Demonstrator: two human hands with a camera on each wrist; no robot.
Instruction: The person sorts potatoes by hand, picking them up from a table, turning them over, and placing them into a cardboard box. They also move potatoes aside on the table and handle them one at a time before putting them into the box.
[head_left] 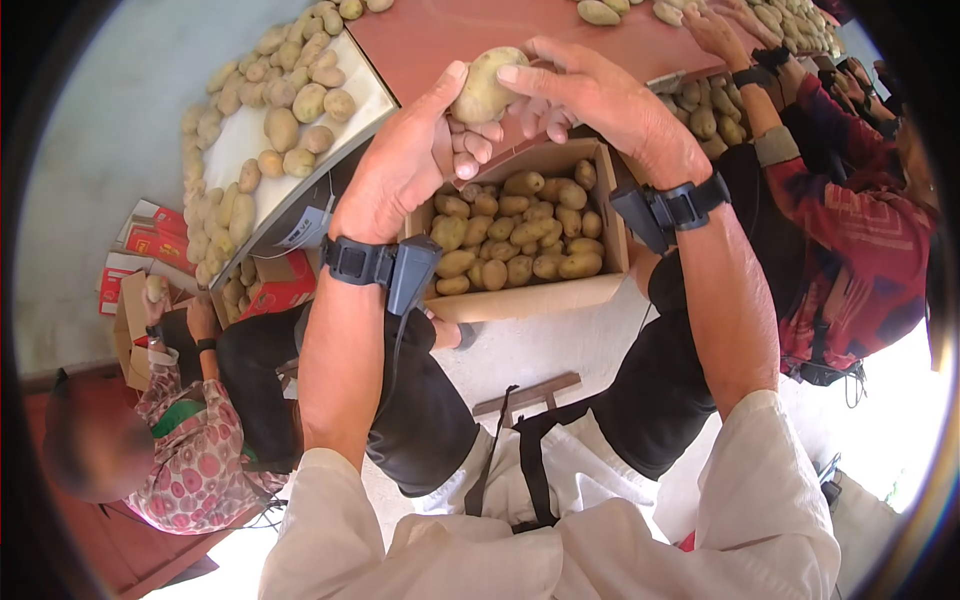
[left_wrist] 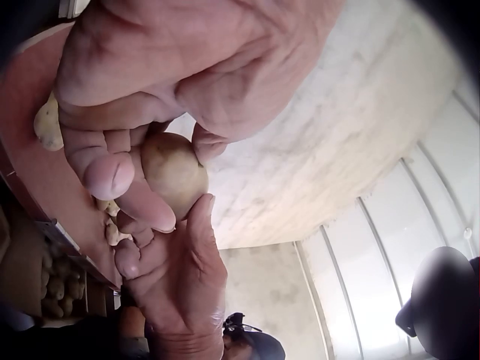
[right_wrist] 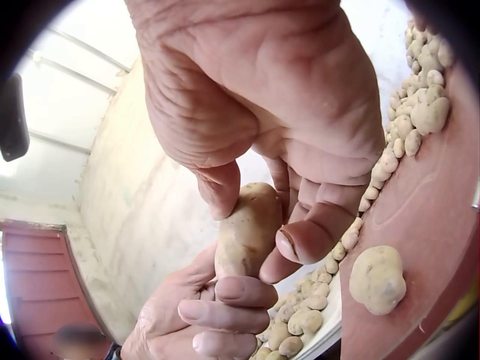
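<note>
Between both hands, above the near edge of the red tabletop, is a single pale brown potato (head_left: 485,88). My left hand (head_left: 400,155) holds its left side, thumb along it and fingers curled underneath. From the right, my right hand (head_left: 610,105) grips it with thumb and fingers. In the left wrist view the potato (left_wrist: 176,174) shows smooth skin with thumbs and fingertips against it. Darker marks show on the potato (right_wrist: 246,229) in the right wrist view. Below the hands stands an open cardboard box (head_left: 535,303) holding many potatoes (head_left: 515,235).
A white-topped table (head_left: 245,135) with heaped potatoes (head_left: 280,128) stands at left. The red tabletop (head_left: 440,35) lies ahead, with a lumpy potato (right_wrist: 377,281) on it. A person (head_left: 205,450) sits at left, another (head_left: 860,240) at right. Red-and-white cartons (head_left: 150,245) stand by the wall.
</note>
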